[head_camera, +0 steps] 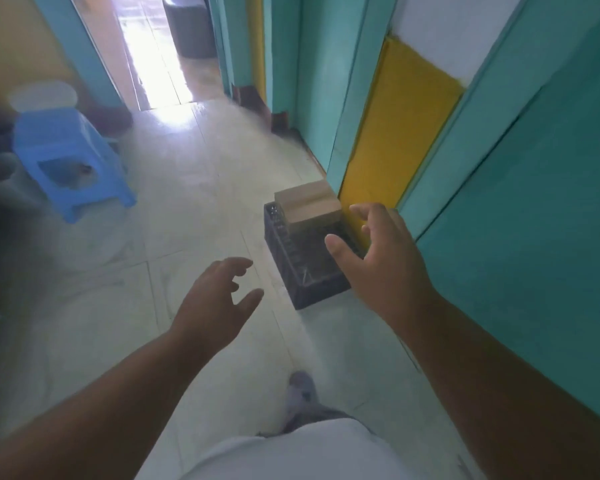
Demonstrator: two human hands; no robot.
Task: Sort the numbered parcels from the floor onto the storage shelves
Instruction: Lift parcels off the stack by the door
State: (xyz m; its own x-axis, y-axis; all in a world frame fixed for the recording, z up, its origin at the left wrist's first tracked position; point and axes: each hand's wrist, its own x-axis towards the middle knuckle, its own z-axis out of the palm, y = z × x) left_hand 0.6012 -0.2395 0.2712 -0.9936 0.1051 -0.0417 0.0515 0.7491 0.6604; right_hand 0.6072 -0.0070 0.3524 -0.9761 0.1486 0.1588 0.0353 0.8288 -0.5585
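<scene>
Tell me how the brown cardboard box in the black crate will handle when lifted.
The brown cardboard box looks stiff: flat faces, square edges, so it probably won't sag. It stands above the black plastic crate rim, so lifting straight up should clear it. Its smooth faces may slip, so both hands seem wise. Weight cannot be judged.

Both bare forearms are reaching forward from the lower corners of the frame toward its centre. The left hand (219, 299) is hanging palm down just left of centre, fingers loosely spread and slightly curled, gripping nothing. The right hand (381, 258) is sitting higher, right of centre, fingers splayed and thumb pointing left, also holding nothing.
</scene>
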